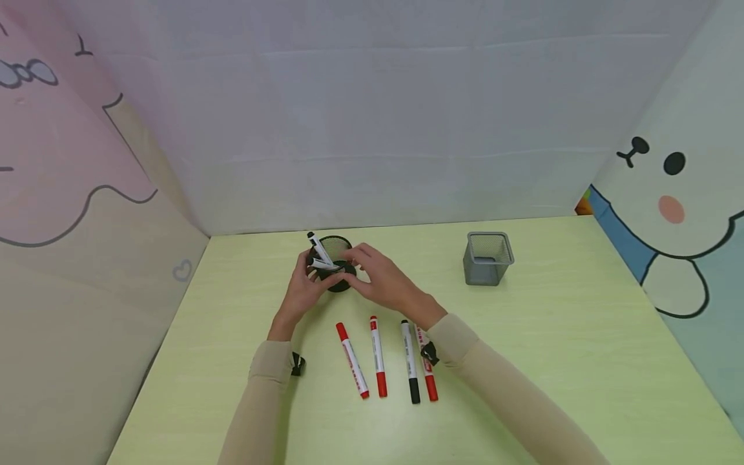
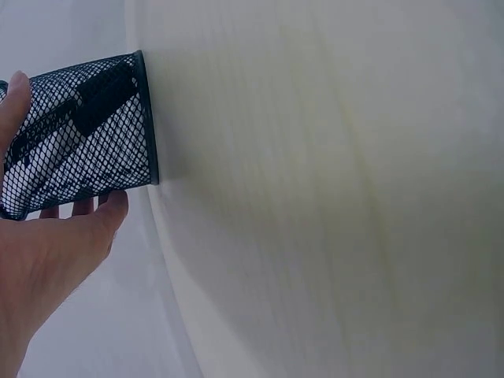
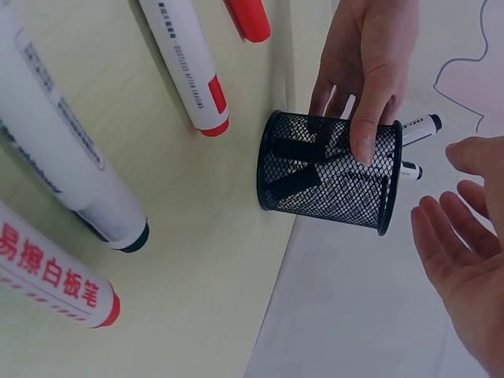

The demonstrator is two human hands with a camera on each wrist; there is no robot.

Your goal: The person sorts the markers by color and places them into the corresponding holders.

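My left hand grips a round black mesh pen cup by its side, thumb and fingers on opposite sides. Inside the cup stand two whiteboard markers with white barrels and black caps, their ends leaning out over the rim. Beside the rim is my right hand, fingers loosely bent and thumb apart. The right wrist view shows nothing held in that right hand and a small gap between it and the cup. Through the mesh in the left wrist view, the dark caps show.
Loose markers lie near me on the table: a red one, another red one, a black one and a third red one partly under the right wrist. A square grey mesh holder stands at the back right.
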